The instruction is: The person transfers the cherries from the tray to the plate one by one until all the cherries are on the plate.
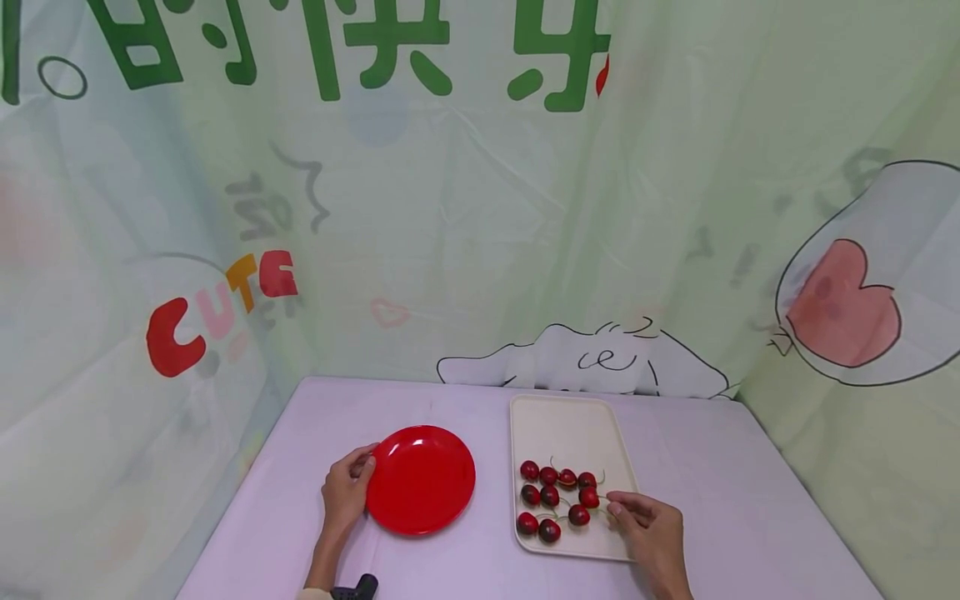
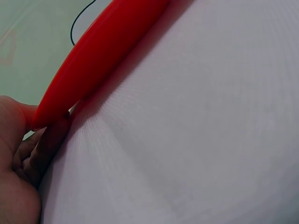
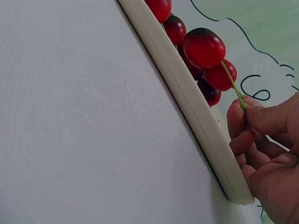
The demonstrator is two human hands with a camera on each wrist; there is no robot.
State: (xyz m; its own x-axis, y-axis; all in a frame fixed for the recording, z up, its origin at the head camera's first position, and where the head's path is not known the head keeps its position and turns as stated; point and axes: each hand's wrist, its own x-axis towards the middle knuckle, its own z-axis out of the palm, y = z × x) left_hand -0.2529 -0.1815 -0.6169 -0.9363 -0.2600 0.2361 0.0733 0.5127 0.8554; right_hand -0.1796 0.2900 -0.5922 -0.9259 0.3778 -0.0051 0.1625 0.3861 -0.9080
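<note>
On the left, a round red plate [image 1: 422, 481] lies on the table, and my left hand [image 1: 347, 492] grips its near-left rim. In the left wrist view, the thumb is on top of the red plate [image 2: 100, 58] and fingers reach under the rim. Dark red cherries [image 1: 549, 496] with thin stems lie in rows on a cream rectangular tray [image 1: 562, 425]. Over the tray's right edge, my right hand [image 1: 652, 533] pinches a green cherry stem [image 3: 237, 93] between thumb and forefinger. That stem leads to the cherries [image 3: 204, 48] at the right; whether more than one stem is pinched, I cannot tell.
A pale lilac cloth covers the table [image 1: 465, 567]. Printed curtains [image 1: 487, 208] hang behind it and on both sides. A black device [image 1: 365, 586] is strapped at the left wrist. The tray has a low raised rim.
</note>
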